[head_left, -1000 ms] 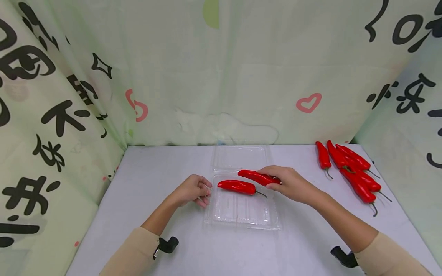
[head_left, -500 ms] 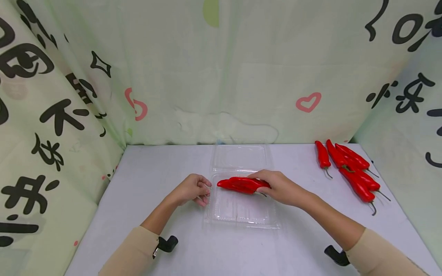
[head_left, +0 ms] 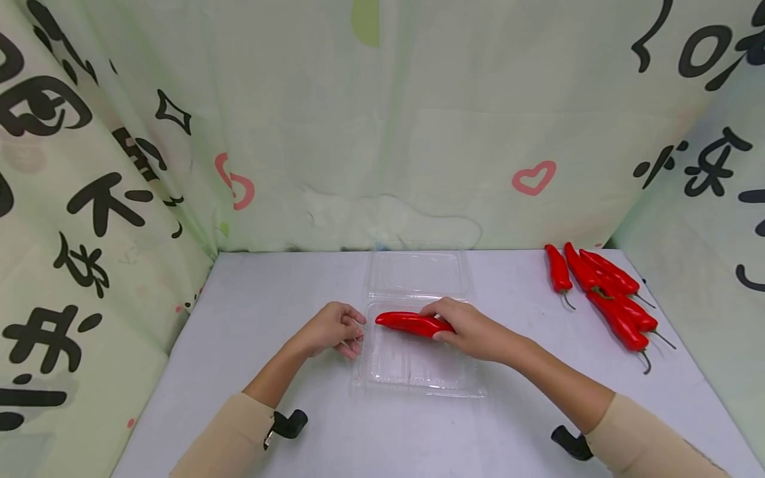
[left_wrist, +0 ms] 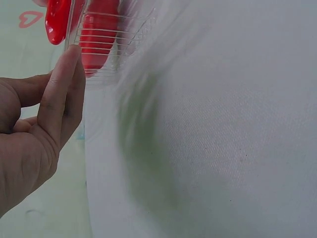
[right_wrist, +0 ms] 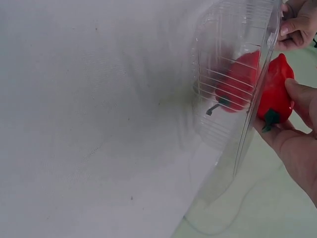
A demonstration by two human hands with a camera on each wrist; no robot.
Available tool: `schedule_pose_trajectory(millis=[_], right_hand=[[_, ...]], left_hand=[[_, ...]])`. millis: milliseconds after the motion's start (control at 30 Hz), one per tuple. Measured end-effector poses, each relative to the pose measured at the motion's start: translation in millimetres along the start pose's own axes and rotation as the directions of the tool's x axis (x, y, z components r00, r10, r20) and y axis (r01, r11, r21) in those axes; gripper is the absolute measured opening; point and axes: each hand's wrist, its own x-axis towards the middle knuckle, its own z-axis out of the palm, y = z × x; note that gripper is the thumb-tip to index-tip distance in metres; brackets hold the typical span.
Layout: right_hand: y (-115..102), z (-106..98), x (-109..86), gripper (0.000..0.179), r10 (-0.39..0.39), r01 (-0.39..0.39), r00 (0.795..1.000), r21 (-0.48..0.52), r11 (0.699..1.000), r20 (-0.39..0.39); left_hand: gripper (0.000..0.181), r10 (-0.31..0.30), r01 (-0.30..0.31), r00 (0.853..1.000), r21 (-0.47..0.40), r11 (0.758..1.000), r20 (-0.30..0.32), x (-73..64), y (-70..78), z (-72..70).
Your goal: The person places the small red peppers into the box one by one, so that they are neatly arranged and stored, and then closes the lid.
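Note:
My right hand [head_left: 478,330] grips a red chili pepper [right_wrist: 276,94] by its stem end, above the near tray of an open clear plastic clamshell container [head_left: 418,372]. Through the container's wall, the right wrist view shows another red chili pepper [right_wrist: 240,82] with a dark green stem lying inside. From the head view the held pepper overlaps that one and mostly hides it. My left hand [head_left: 335,330] is at the container's left edge. In the left wrist view its extended fingers [left_wrist: 57,96] touch the rim, with the thumb behind them.
Several red chili peppers [head_left: 621,318] lie in a loose group at the table's right side. The container's lid [head_left: 418,273] lies folded back toward the curtain [head_left: 388,133] behind the white table [head_left: 287,285]. Printed curtains also stand at both sides.
My right hand has carried its pepper leftward and slightly nearer to me, over the pepper in the container. My left hand has stayed at the container's edge.

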Motion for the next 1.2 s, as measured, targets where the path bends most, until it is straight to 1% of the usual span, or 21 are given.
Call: schedule_pose_trajectory(millis=[267, 467, 633, 800, 1200], right_hand=[[-2, 8, 3.2, 0.040, -0.014, 0.013, 1.000, -0.040, 0.999, -0.013], [-4, 13, 3.4, 0.037, -0.019, 0.019, 1.000, -0.038, 0.999, -0.010], [-5, 18, 5.9, 0.038, 0.001, 0.000, 1.000, -0.046, 0.999, 0.022], [-5, 22, 6.9, 0.039, 0.020, -0.018, 0.999, -0.065, 0.998, 0.030], [-2, 29, 6.1, 0.037, -0.013, 0.013, 1.000, -0.104, 0.995, 0.007]], left_hand=[[0.026, -0.004, 0.004, 1.000, 0.004, 1.000, -0.007, -2.7, 2.2, 1.1], [0.026, -0.003, 0.003, 1.000, -0.001, 1.000, -0.002, -2.0, 1.5, 1.1], [0.026, -0.004, 0.004, 1.000, 0.007, 1.000, -0.002, -0.7, 0.9, 0.5], [0.026, -0.003, 0.003, 1.000, 0.008, 1.000, 0.001, -0.4, 1.2, 0.2], [0.025, -0.010, 0.010, 1.000, 0.003, 1.000, 0.002, -0.7, 1.4, 0.2]])
